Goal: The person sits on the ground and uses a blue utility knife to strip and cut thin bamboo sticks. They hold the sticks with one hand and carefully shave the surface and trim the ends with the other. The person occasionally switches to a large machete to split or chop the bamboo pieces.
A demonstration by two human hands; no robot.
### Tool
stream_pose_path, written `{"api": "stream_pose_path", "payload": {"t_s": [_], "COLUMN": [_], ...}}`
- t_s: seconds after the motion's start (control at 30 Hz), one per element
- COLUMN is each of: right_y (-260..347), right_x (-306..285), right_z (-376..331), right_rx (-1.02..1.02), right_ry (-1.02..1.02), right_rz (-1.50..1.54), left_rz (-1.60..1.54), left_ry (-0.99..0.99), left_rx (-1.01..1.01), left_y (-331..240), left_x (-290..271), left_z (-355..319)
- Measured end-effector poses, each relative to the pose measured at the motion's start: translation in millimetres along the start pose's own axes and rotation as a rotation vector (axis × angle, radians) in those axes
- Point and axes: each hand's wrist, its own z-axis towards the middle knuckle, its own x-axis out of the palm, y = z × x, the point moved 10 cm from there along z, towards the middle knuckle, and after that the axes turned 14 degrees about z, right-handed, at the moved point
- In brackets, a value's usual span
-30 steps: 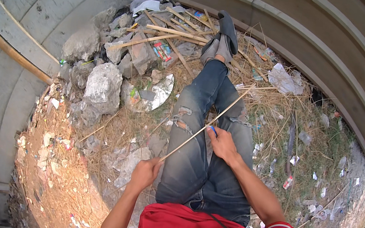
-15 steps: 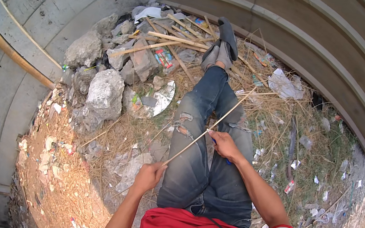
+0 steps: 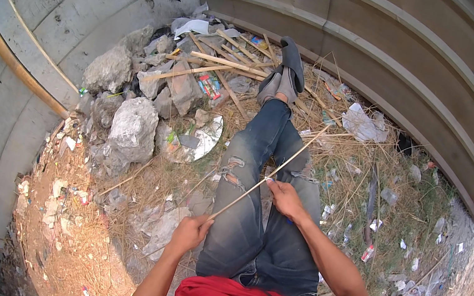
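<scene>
Littered ground (image 3: 407, 225) backs a thin, straight, pale stick (image 3: 245, 194) pinched by left fingers (image 3: 203, 223), right fingers (image 3: 278, 188) gripping a blue handle (image 3: 289, 221)

Outdoor waste ground (image 3: 64, 263) btwn 2 walls (image 3: 392, 61), w/ rocks (image 3: 133, 130), dry grass (image 3: 344, 167) & litter (image 3: 365, 124).

Soft daylight covers most of the scene, leaving the jeans (image 3: 239, 224) and the large grey rock (image 3: 133, 130) in open shade with faint shadows. Direct sun strikes the dry soil (image 3: 69, 239) at lower left, warm and partly washed out. Fisheye distortion bows the ribs of the brown metal wall (image 3: 387, 54), and black vignetting rounds the corners. The thin stick (image 3: 239, 198) reads fairly crisp; small litter (image 3: 413, 291) toward the right rim looks softer
</scene>
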Motion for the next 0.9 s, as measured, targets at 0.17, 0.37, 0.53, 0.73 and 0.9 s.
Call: {"api": "stream_pose_path", "payload": {"t_s": [0.17, 0.37, 0.53, 0.73, 0.9], "right_y": [-12.2, 35.4, 13.3, -35.6, 28.5], "right_x": [23.3, 0.1, 8.3, 26.4, 4.3], "right_z": [-17.5, -14.5, -8.1, -13.3, -17.6], "right_rx": [0.391, -0.275, -0.115, 0.401, -0.311], "right_ry": [0.205, -0.16, -0.081, 0.099, -0.194], "right_rz": [0.536, -0.302, -0.08, 0.524, -0.379], "left_rz": [-0.053, 0.024, -0.034, -0.011, 0.005], "left_ry": [-0.024, 0.013, 0.026, 0.005, 0.009], "left_rx": [0.013, -0.002, -0.021, -0.018, 0.002], "left_y": [6.9, 4.8, 8.9, 8.1, 6.6], "left_x": [-2.0, 1.2, 7.3, 1.5, 2.8], "left_z": [-2.8, 2.9, 1.7, 0.2, 0.6]}}
